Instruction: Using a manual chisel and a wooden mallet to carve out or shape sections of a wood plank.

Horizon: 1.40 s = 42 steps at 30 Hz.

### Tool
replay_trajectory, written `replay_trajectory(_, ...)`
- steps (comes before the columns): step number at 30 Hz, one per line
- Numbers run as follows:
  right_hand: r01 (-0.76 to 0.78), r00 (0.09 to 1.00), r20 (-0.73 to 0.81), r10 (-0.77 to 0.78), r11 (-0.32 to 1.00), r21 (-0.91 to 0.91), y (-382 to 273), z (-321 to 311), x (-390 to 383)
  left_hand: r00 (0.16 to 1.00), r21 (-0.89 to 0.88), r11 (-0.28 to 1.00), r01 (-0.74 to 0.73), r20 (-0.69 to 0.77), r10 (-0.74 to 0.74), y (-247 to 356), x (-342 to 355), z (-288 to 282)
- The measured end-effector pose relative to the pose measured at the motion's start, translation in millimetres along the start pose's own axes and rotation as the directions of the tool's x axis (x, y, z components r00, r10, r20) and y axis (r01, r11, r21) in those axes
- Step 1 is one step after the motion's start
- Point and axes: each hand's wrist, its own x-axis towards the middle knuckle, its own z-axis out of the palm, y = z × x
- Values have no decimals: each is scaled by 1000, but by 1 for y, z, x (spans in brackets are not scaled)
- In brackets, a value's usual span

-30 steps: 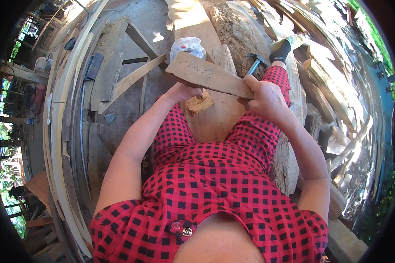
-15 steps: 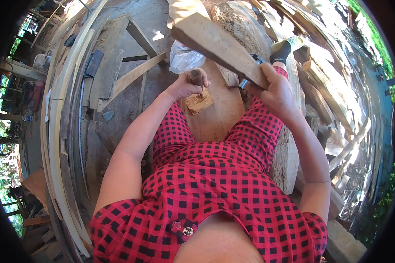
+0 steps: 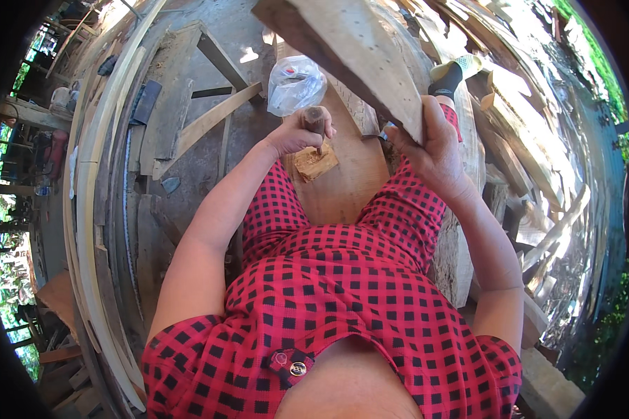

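Note:
My left hand [image 3: 295,136] is closed around an upright chisel [image 3: 314,120] with a dark wooden handle, its lower end on a small yellowish wood block [image 3: 316,165]. The block lies on a wide plank [image 3: 356,188] between my checked red legs. My right hand [image 3: 432,157] grips the near end of a thick board [image 3: 335,56] dotted with small holes, which is raised at a slant above and right of the chisel. A crumpled clear plastic bag [image 3: 292,85] lies beyond my left hand. The hammer seen earlier is mostly hidden behind the board and my right hand.
Long timber strips [image 3: 98,174] run along my left, with a wooden frame [image 3: 217,115] on the ground at front left. Split lumber [image 3: 517,140] is piled on my right beside my socked foot [image 3: 449,82]. Assorted tools and clutter fill the far left.
The board in my right hand has risen from low over the block to a steep raised slant. My left hand has turned, bringing the chisel upright into view on the block.

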Motion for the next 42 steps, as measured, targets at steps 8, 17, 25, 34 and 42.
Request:
replay_trajectory(8, -42, 968, 197, 157, 872, -487, 23, -16, -1, 994, -23, 997, 67, -79, -69, 8, 2, 10)
replay_trajectory(17, 3, 927, 319, 198, 846, -534, 45, -7, -17, 965, 390, 884, 258, -138, -221, 9, 10, 6)
replay_trajectory(25, -68, 997, 28, 70, 995, -76, 37, 4, -14, 999, -27, 998, 53, -10, -54, 2, 9, 4)
replay_trajectory(34, -95, 993, 52, 107, 976, -198, 7, -3, 3, 998, -11, 998, 63, 5, -63, 5, 7, 2)
replay_trajectory(42, -77, 930, 278, 242, 865, -496, 32, -8, -3, 976, -14, 978, 208, -70, -208, 8, 10, 9)
